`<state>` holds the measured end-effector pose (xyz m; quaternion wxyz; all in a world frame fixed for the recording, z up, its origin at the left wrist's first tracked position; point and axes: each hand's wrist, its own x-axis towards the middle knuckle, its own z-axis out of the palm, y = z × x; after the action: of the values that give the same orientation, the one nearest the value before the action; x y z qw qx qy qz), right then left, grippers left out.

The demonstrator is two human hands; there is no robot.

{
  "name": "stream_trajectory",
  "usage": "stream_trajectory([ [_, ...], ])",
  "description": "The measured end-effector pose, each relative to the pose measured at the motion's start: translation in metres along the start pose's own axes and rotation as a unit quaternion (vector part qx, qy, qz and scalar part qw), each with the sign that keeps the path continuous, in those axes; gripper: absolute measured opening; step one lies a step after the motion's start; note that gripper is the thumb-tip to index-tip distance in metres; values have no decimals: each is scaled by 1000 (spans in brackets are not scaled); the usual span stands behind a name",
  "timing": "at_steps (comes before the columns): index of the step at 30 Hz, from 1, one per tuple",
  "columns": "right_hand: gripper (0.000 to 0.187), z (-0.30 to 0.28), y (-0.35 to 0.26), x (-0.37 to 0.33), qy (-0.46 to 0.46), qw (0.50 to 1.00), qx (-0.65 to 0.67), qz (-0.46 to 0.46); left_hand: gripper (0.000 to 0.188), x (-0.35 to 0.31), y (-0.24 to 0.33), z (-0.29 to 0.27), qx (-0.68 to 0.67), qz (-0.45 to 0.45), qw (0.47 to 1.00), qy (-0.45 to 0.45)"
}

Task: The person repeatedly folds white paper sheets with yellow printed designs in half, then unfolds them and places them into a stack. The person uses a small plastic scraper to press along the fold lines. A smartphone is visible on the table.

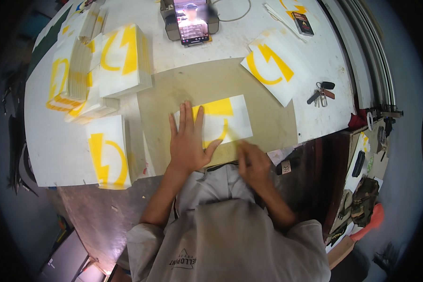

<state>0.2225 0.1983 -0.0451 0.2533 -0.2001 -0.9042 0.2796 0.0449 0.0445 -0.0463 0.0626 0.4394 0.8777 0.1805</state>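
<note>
1. Left hand (188, 145) lies flat, fingers spread, across the left end of a white-and-yellow sheet (240, 116).
2. Sheet rests on a tan mat (174, 87).
3. Right hand (255, 165), blurred, curls near the sheet's lower edge; its grip cannot be told.

Setting: small workshop, apparently for hand paper work. Evidence: broad white worktable (235, 44) with a scuffed, stained top; thick stacks of white paper pieces with repeated yellow shapes (120, 58), suggesting batch work; a white rectangular piece with matching yellow print (239, 115) on a flat tan mat (272, 124); worn grey-brown floor (94, 207); long silvery metal rails (371, 56) alongside. Home or commercial premises: cannot tell.
</note>
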Motion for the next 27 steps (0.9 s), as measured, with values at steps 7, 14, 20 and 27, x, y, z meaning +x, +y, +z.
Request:
stream_trajectory([
  [7, 25, -39, 22, 14, 80, 996, 8, 45, 91, 6, 26, -17, 47, -89, 995, 26],
  [14, 28, 15, 12, 77, -31, 991, 82, -103, 65, 57, -23, -17, -308, 32, 951, 7],
  [20, 30, 30, -14, 58, -160, 958, 110, -210, 71, 74, -44, -17, -302, 62, 948, -76],
  [27, 35, -12, 6, 4, -142, 975, 95, -140, 47, 68, -43, -14, -177, 114, 976, -59],
])
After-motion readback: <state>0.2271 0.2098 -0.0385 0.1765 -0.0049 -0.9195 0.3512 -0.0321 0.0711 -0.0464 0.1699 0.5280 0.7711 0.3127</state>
